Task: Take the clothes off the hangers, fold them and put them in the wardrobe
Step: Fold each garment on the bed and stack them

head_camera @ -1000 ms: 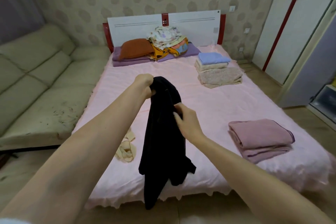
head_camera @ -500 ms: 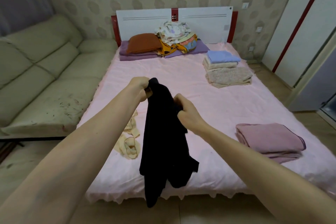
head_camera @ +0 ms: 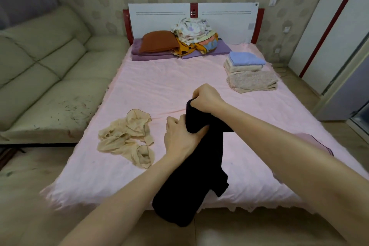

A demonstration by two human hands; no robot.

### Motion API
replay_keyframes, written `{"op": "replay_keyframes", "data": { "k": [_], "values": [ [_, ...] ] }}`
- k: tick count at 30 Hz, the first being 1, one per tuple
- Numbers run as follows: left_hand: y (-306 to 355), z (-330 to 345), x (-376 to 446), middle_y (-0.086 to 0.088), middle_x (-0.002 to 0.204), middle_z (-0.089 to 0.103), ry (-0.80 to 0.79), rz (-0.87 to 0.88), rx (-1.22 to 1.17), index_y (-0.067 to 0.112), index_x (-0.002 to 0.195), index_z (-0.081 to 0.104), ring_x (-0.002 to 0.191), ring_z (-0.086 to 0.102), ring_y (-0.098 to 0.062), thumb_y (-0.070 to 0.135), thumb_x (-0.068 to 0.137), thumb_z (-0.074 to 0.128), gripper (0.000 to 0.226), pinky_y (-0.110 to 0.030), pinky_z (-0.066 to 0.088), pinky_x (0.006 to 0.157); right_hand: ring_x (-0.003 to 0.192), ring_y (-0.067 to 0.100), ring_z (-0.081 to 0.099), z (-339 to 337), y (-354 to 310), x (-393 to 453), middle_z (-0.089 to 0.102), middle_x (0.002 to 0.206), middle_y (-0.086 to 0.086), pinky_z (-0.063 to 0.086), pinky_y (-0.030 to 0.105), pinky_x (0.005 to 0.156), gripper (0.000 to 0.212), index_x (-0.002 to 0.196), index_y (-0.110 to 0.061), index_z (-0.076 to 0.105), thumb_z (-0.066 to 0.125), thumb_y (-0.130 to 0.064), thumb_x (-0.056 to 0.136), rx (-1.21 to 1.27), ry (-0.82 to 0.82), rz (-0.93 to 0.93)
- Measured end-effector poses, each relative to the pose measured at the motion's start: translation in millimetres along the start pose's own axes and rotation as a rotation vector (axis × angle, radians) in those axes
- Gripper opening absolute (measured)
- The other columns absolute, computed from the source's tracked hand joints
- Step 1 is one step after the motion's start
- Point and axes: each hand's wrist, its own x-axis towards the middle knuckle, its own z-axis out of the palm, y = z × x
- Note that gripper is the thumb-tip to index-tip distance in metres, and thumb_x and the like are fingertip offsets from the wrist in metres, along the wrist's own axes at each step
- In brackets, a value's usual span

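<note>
A black garment (head_camera: pixel 195 175) hangs over the near edge of the pink bed (head_camera: pixel 159 86), its lower end dangling past the mattress. My right hand (head_camera: pixel 205 97) grips its top end, fingers curled round the cloth. Just below and to the left, my left hand (head_camera: pixel 179 138) grips the garment's side. A crumpled beige garment (head_camera: pixel 127 138) lies on the bed left of my hands. No hanger is visible in the black garment.
A folded stack (head_camera: pixel 249 72) with a blue piece on top sits at the bed's back right. A folded pink piece (head_camera: pixel 311 142) shows behind my right forearm. Unfolded clothes (head_camera: pixel 191 32) are heaped by the headboard. A sofa (head_camera: pixel 40 66) stands left, the white wardrobe (head_camera: pixel 327 26) right.
My right hand has moved up to the garment's top end and my left hand has dropped to its side. The garment and both hands now sit lower and further right.
</note>
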Motion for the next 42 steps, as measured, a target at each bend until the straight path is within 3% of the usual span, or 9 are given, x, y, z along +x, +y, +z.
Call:
{"op": "replay_keyframes", "data": {
  "k": [8, 13, 19, 23, 27, 32, 36, 38, 42],
  "values": [
    [38, 21, 21, -0.006, 0.116, 0.053, -0.106, 0.044, -0.245, 0.008, 0.136, 0.03, 0.097, 0.059, -0.028, 0.029, 0.078, 0.06, 0.068, -0.041, 0.049, 0.082, 0.052, 0.022, 0.034, -26, 37, -14, 0.032, 0.05, 0.004, 0.029, 0.028, 0.051, 0.028, 0.053, -0.014, 0.041, 0.062, -0.022, 0.07, 0.09, 0.167, 0.155],
    [60, 74, 15, -0.007, 0.089, 0.057, -0.156, 0.17, -0.191, 0.007, 0.088, 0.048, 0.078, 0.055, -0.02, 0.016, 0.079, 0.058, 0.016, -0.028, 0.039, 0.062, 0.049, 0.02, 0.033, -59, 106, -54, 0.03, 0.051, 0.0, 0.026, 0.028, 0.049, 0.037, 0.053, -0.016, 0.032, 0.062, -0.023, 0.074, 0.15, 0.255, 0.343],
    [115, 157, -36, 0.001, 0.058, 0.04, -0.436, 0.441, -0.101, 0.017, 0.051, 0.033, 0.052, 0.043, -0.012, 0.029, 0.082, 0.065, 0.046, -0.024, 0.026, 0.047, 0.055, 0.024, 0.046, -96, 197, -145, 0.043, 0.055, 0.002, 0.031, 0.028, 0.047, 0.035, 0.056, -0.013, 0.041, 0.065, -0.033, 0.07, 0.142, 0.378, 0.617],
    [137, 202, -74, 0.005, 0.054, 0.049, -0.747, 0.494, -0.155, 0.017, 0.056, 0.048, 0.051, 0.044, -0.008, 0.023, 0.095, 0.056, 0.04, -0.024, 0.03, 0.05, 0.069, 0.023, 0.06, -111, 247, -217, 0.062, 0.069, 0.003, 0.043, 0.029, 0.06, 0.024, 0.07, -0.012, 0.063, 0.068, -0.035, 0.073, 0.144, 0.511, 0.771],
    [139, 214, -87, -0.008, 0.082, 0.063, -0.893, 0.584, -0.109, 0.0, 0.094, 0.067, 0.076, 0.055, -0.017, 0.012, 0.099, 0.045, 0.025, -0.027, 0.038, 0.063, 0.055, 0.009, 0.05, -100, 265, -289, 0.057, 0.064, 0.0, 0.034, 0.013, 0.044, 0.025, 0.072, -0.014, 0.067, 0.075, -0.037, 0.078, 0.116, 0.508, 0.746],
    [140, 224, -91, -0.011, 0.086, 0.068, -0.92, 0.807, 0.111, 0.005, 0.084, 0.062, 0.084, 0.064, -0.029, 0.012, 0.097, 0.043, 0.024, -0.034, 0.046, 0.071, 0.063, 0.013, 0.055, -75, 268, -337, 0.06, 0.07, -0.003, 0.038, 0.034, 0.056, 0.051, 0.079, -0.01, 0.062, 0.079, -0.056, 0.065, -0.081, 0.253, 0.726],
    [148, 220, -112, 0.007, 0.072, 0.059, -1.038, 1.038, 0.182, 0.023, 0.074, 0.054, 0.073, 0.061, -0.016, 0.043, 0.096, 0.049, 0.03, -0.033, 0.045, 0.064, 0.075, 0.019, 0.062, -68, 273, -367, 0.065, 0.075, 0.0, 0.032, 0.028, 0.051, 0.023, 0.077, -0.014, 0.064, 0.076, -0.033, 0.076, -0.162, 0.289, 0.748],
    [140, 222, -124, 0.008, 0.071, 0.059, -1.007, 1.172, 0.214, 0.025, 0.076, 0.051, 0.066, 0.057, -0.009, 0.058, 0.085, 0.06, 0.035, -0.027, 0.037, 0.056, 0.067, 0.018, 0.059, -78, 274, -374, 0.063, 0.068, 0.001, 0.031, 0.029, 0.051, 0.02, 0.075, -0.009, 0.067, 0.072, -0.028, 0.08, -0.144, 0.351, 0.76],
    [126, 257, -131, -0.009, 0.096, 0.066, -0.615, 1.223, 0.448, 0.017, 0.1, 0.056, 0.091, 0.062, -0.033, 0.027, 0.084, 0.059, 0.019, -0.031, 0.034, 0.06, 0.07, 0.021, 0.06, -94, 275, -377, 0.061, 0.066, 0.002, 0.036, 0.033, 0.058, 0.017, 0.07, -0.011, 0.064, 0.067, -0.022, 0.082, -0.202, 0.34, 0.685]
  ]
}}
